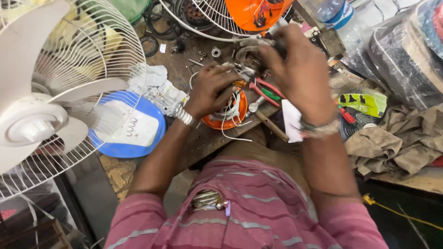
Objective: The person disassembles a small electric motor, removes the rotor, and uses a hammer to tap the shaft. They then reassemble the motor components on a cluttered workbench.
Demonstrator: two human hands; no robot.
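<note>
My left hand rests on an orange round fan part with white wires trailing from it, fingers curled over its top. Raised above the bench and blurred, my right hand has its fingers closed around a small metal piece near the orange fan housing. What exactly that hand holds is hard to make out. Red and green pliers lie between the two hands.
A white table fan with its wire guard and blue base stands at the left. A screwdriver, loose screws, black cables, a water bottle, plastic bags and a brown cloth crowd the wooden bench.
</note>
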